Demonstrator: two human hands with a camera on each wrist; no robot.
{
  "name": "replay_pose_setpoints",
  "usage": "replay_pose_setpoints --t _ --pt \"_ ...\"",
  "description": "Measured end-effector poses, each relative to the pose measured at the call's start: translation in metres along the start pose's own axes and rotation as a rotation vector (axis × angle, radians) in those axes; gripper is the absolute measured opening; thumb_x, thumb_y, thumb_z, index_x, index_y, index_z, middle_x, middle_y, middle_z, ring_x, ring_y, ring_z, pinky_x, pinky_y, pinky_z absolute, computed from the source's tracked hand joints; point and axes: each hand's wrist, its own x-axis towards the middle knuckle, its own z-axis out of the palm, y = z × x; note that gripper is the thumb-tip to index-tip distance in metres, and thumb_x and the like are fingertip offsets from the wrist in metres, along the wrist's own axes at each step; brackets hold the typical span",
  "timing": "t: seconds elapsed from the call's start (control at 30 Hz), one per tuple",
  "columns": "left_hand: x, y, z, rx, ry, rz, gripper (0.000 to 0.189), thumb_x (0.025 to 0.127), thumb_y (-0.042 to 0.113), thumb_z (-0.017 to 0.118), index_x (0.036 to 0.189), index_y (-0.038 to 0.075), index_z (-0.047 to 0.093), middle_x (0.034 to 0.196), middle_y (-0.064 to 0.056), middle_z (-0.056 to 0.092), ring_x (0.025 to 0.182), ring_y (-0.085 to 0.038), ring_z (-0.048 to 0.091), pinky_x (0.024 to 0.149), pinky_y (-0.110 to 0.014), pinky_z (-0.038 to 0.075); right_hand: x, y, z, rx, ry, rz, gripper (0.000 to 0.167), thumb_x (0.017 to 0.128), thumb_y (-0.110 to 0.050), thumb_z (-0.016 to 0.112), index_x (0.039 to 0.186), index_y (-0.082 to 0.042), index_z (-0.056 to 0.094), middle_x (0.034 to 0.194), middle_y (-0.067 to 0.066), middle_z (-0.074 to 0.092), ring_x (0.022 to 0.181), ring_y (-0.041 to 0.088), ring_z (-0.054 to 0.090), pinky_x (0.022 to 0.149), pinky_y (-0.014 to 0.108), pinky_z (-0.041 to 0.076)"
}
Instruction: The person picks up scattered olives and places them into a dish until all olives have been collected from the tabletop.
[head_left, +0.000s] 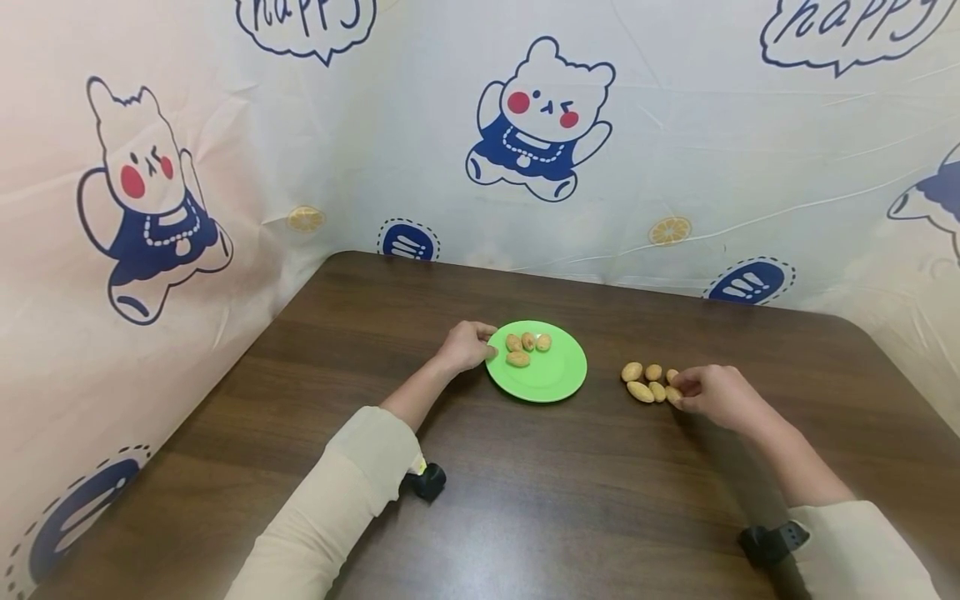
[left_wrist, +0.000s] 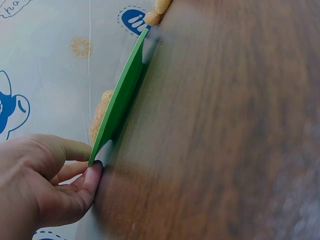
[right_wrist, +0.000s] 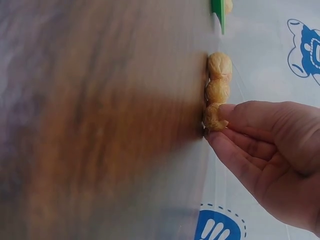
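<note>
A round green plate [head_left: 551, 379] lies on the table with several tan, wrinkled, peanut-like pieces [head_left: 518, 359] grouped on its left half. My left hand [head_left: 467, 346] pinches the left rim of the plate; the left wrist view has the green edge [left_wrist: 120, 100] between thumb and fingers. To the right of the plate, several more tan pieces [head_left: 640, 392] lie in a close cluster on the table. My right hand [head_left: 720, 396] reaches in from the cluster's right side. In the right wrist view its thumb and fingertips pinch the nearest wrinkled piece [right_wrist: 215, 115], which touches others in the row.
A dark brown wooden table [head_left: 525, 483] fills the lower view. Behind it and along its sides hangs a pale curtain [head_left: 420, 125] with cartoon figures. Each forearm has a black device at the cuff, the left device [head_left: 427, 482] close to the tabletop.
</note>
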Motion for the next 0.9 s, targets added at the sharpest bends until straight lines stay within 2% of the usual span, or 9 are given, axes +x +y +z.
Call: replay_pose_setpoints --t 0.57,0.9 --pt "-0.0011 0.0 0.0003 -0.005 0.006 -0.004 0.044 0.086 0.005 0.064 0.129 0.001 0.054 0.113 -0.012 0.058 0.101 -0.022 0.052 0.076 -0.028 0.046 -0.0019 0.0011 0.0027 0.005 0.015 0.005 0.021 0.072 -0.003 0.07 0.09 0.004 0.063 0.078 0.005 0.063 0.073 0.022 0.058 0.062 0.034 0.046" --pt "-0.0003 -0.0005 0.0003 0.004 0.004 -0.001 0.044 0.085 0.005 0.064 0.129 0.001 0.054 0.113 -0.012 0.059 0.102 -0.021 0.053 0.08 -0.029 0.046 -0.0028 0.0003 0.0031 0.003 0.033 0.01 0.021 0.071 -0.002 0.068 0.091 0.004 0.064 0.079 0.005 0.063 0.075 0.023 0.059 0.065 0.037 0.047"
